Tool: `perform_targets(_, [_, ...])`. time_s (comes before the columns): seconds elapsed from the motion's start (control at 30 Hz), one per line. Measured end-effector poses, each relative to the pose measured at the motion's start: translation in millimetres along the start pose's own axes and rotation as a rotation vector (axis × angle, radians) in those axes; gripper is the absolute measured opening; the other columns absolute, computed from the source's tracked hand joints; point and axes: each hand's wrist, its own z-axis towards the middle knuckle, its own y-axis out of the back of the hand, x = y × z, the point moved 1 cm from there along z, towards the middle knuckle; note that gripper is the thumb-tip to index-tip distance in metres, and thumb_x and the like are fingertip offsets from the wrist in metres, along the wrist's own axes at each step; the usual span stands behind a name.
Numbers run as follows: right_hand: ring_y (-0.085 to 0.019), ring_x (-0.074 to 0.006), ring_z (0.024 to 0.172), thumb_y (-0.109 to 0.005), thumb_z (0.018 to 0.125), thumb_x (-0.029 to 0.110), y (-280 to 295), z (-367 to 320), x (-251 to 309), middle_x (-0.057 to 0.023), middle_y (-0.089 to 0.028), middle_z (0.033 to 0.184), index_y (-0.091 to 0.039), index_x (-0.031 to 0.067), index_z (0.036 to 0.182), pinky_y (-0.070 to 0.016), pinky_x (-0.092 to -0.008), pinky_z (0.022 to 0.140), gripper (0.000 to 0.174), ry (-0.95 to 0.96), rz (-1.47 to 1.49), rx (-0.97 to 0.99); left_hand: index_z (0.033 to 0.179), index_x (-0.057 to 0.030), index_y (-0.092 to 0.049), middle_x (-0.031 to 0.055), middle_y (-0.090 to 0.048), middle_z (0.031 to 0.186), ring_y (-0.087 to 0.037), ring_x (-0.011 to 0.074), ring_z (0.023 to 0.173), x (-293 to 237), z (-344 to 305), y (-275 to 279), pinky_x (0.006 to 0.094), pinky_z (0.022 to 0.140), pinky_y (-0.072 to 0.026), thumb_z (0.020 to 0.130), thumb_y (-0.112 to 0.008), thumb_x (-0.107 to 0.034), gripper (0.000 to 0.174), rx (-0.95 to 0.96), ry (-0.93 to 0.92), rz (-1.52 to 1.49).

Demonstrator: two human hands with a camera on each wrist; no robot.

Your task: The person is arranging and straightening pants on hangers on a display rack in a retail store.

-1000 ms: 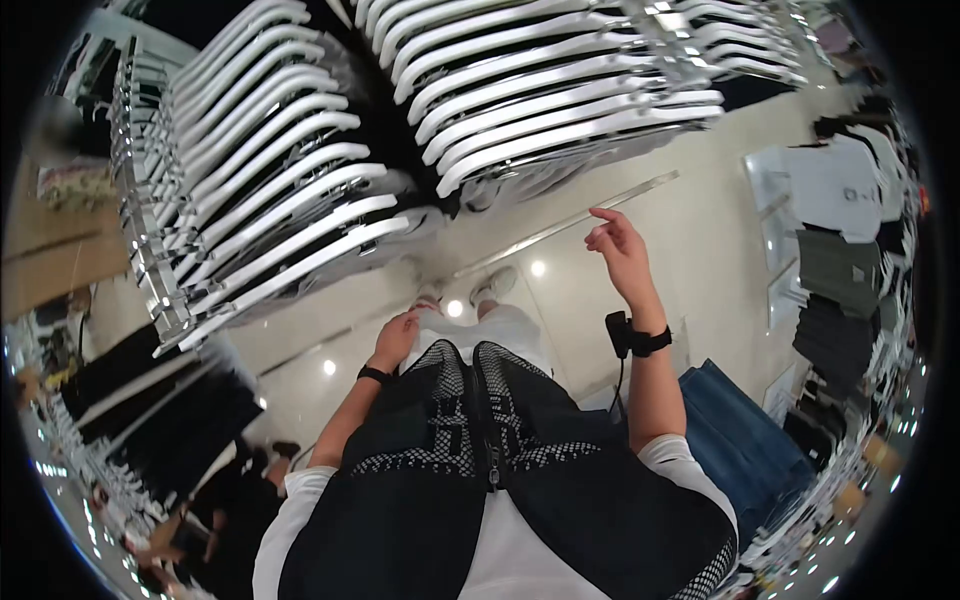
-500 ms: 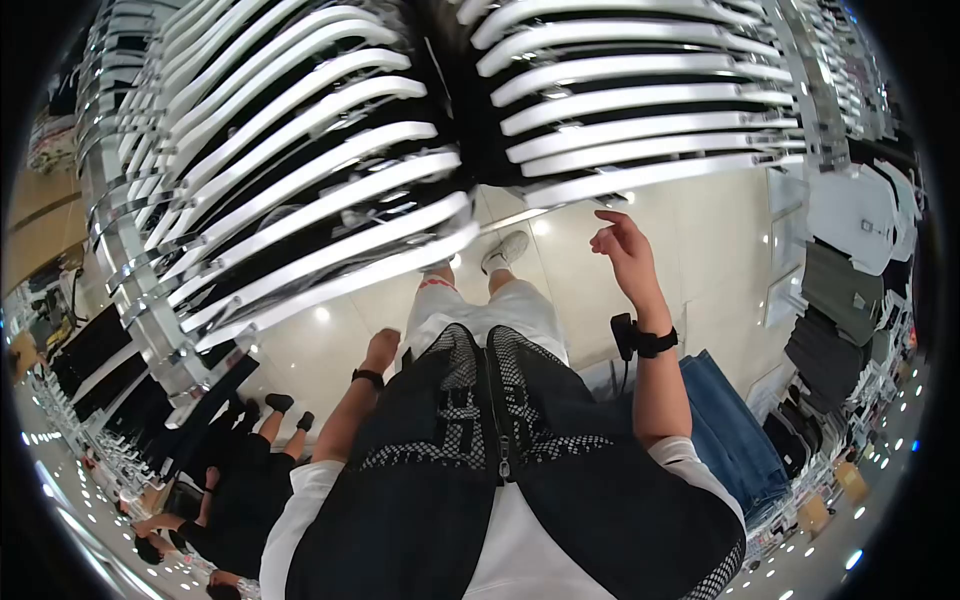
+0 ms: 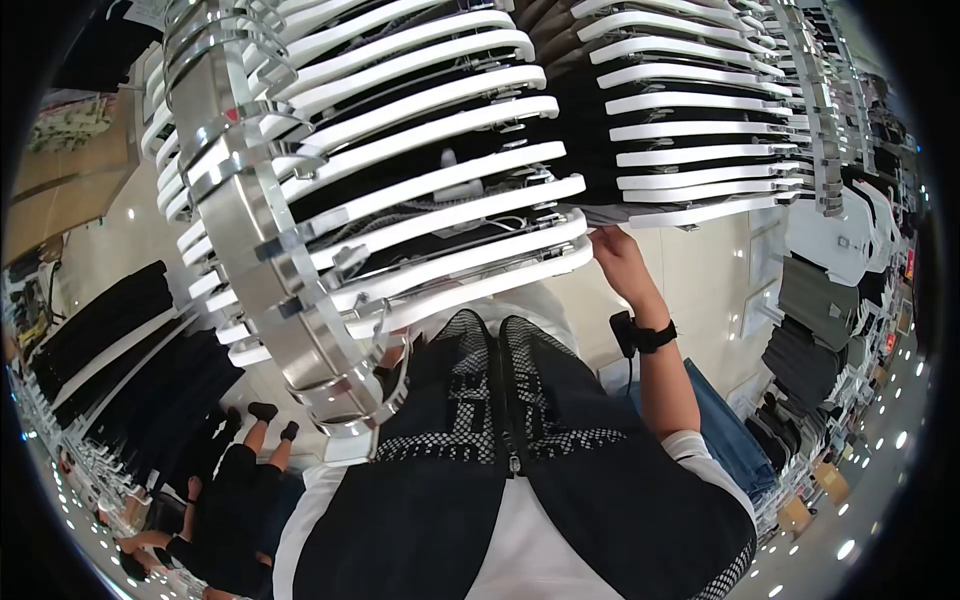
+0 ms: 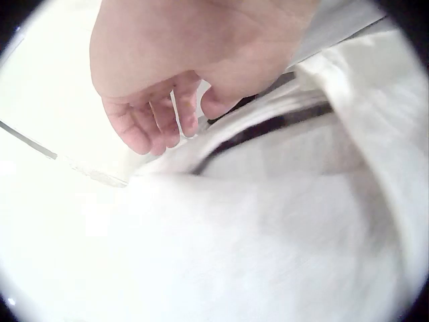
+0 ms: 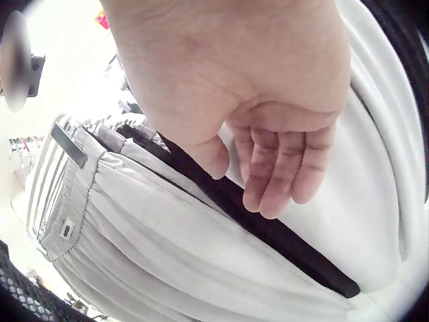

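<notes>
My right hand (image 3: 626,268) reaches up to the front end of the hanging clothes, its fingertips overlapping the edge of a grey garment. In the right wrist view, the same hand (image 5: 248,87) has loosely bent fingers with nothing between them. Around it hang light grey trousers (image 5: 144,221) with a gathered waistband and a narrow black garment (image 5: 301,261). My left hand (image 4: 194,54) hangs with loosely bent, empty fingers close by white shorts (image 4: 255,221). In the head view, hangers and the rail hide most of it.
White hangers (image 3: 470,255) fill a metal rail (image 3: 265,270) close in front on the left; more white hangers (image 3: 700,159) stand to the right. Folded jeans (image 3: 727,425) lie at right, below shirts (image 3: 830,225). A person in black (image 3: 240,490) is at lower left.
The left rack has come nearer and further into view, now covering most of my left hand. My right hand has gone from free space to the edge of the hanging clothes.
</notes>
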Motion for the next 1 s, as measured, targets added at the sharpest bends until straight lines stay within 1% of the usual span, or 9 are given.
perform_targets(0.2, [-0.069,-0.0159,0.088,-0.060,0.100,0.012,6.2,-12.2,-9.0,-0.0099,-0.071,0.093,-0.062,-0.0065,0.127,-0.0548,-0.0301,0.084,0.033,-0.037,0.136,-0.041,0.110,0.0009,-0.071,0.0100,-0.073,0.090,-0.069,0.0176,0.076,79.7,42.8,45.3,0.0291,0.066,-0.0543,0.101,-0.057,-0.025,0.031,0.165,-0.117,0.178])
perform_targets(0.27, [-0.068,-0.0158,0.089,-0.060,0.100,0.013,12.0,-12.2,-12.3,-0.0097,-0.071,0.093,-0.061,-0.0062,0.129,-0.0545,-0.0299,0.084,0.035,-0.035,0.159,-0.041,0.111,0.0036,-0.069,0.0123,-0.074,0.093,-0.071,0.0200,0.080,65.5,54.4,45.5,0.0312,0.068,-0.0561,0.101,-0.055,-0.022,0.031,0.101,0.196,0.033])
perform_targets(0.33, [-0.069,-0.0164,0.089,-0.061,0.100,0.014,19.0,-8.5,-17.6,-0.0101,-0.071,0.093,-0.062,-0.0061,0.129,-0.0543,-0.0299,0.084,0.035,-0.022,0.172,-0.026,0.113,0.0040,-0.068,0.0125,-0.074,0.096,-0.071,0.0212,0.083,45.1,51.0,29.3,0.0322,0.070,-0.0570,0.102,-0.053,-0.021,0.031,-0.073,-0.319,0.182])
perform_targets(0.37, [-0.069,-0.0169,0.089,-0.062,0.100,0.015,22.2,-4.9,-23.4,-0.0104,-0.072,0.092,-0.062,-0.0060,0.127,-0.0541,-0.0303,0.084,0.035,-0.007,0.146,-0.002,0.115,0.0042,-0.068,0.0125,-0.074,0.099,-0.072,0.0221,0.084,6.0,46.8,26.0,0.0329,0.072,-0.0576,0.103,-0.051,-0.016,0.030,-0.032,-0.299,0.389])
perform_targets(0.4, [-0.069,-0.0174,0.089,-0.062,0.100,0.017,24.1,0.4,-30.0,-0.0107,-0.072,0.092,-0.063,-0.0060,0.126,-0.0540,-0.0307,0.084,0.034,0.008,0.120,0.023,0.116,0.0024,-0.068,0.0149,-0.073,0.110,-0.073,0.0223,0.090,-53.5,21.4,24.2,0.0322,0.076,-0.0581,0.104,-0.049,-0.019,0.031,0.042,-0.060,-0.191])
perform_targets(0.47, [-0.069,-0.0190,0.089,-0.063,0.099,0.020,31.0,13.2,-32.8,-0.0120,-0.072,0.091,-0.065,-0.0062,0.121,-0.0538,-0.0321,0.084,0.035,0.042,0.069,0.071,0.117,-0.0006,-0.069,0.0179,-0.070,0.118,-0.072,0.0261,0.099,-77.2,29.9,5.6,0.0350,0.082,-0.0583,0.102,-0.052,-0.019,0.029,0.050,-0.496,0.533])
perform_targets(0.57, [-0.070,-0.0242,0.087,-0.064,0.099,0.029,38.5,20.3,-18.2,-0.0155,-0.075,0.093,-0.069,-0.0059,0.112,-0.0528,-0.0372,0.083,0.038,0.098,-0.014,0.098,0.109,-0.0028,-0.069,0.0200,-0.073,0.103,-0.069,0.0386,0.102,-170.9,0.4,-21.5,0.0470,0.085,-0.0562,0.100,-0.057,-0.031,0.032,-0.101,-0.218,0.219])
perform_targets(0.77, [-0.068,-0.0202,0.091,-0.067,0.099,0.024,71.2,5.2,50.3,-0.0147,-0.074,0.100,-0.071,0.0013,0.117,-0.0534,-0.0332,0.082,0.029,0.203,-0.245,0.366,0.113,-0.0062,-0.072,0.0182,-0.074,0.115,-0.070,0.0389,0.107,-204.8,11.5,-9.0,0.0420,0.091,-0.0563,0.102,-0.054,-0.024,0.028,-0.080,-0.682,0.721])
perform_targets(1.0, [-0.069,-0.0203,0.096,-0.067,0.099,0.021,96.7,-17.0,120.6,-0.0095,-0.074,0.101,-0.068,0.0039,0.126,-0.0541,-0.0338,0.088,0.031,0.444,-0.160,0.668,0.121,0.0002,-0.068,0.0135,-0.073,0.111,-0.071,0.0220,0.096,-275.9,-6.0,-14.0,0.0338,0.087,-0.0574,0.103,-0.053,-0.009,0.025,-0.114,-0.305,-0.234])
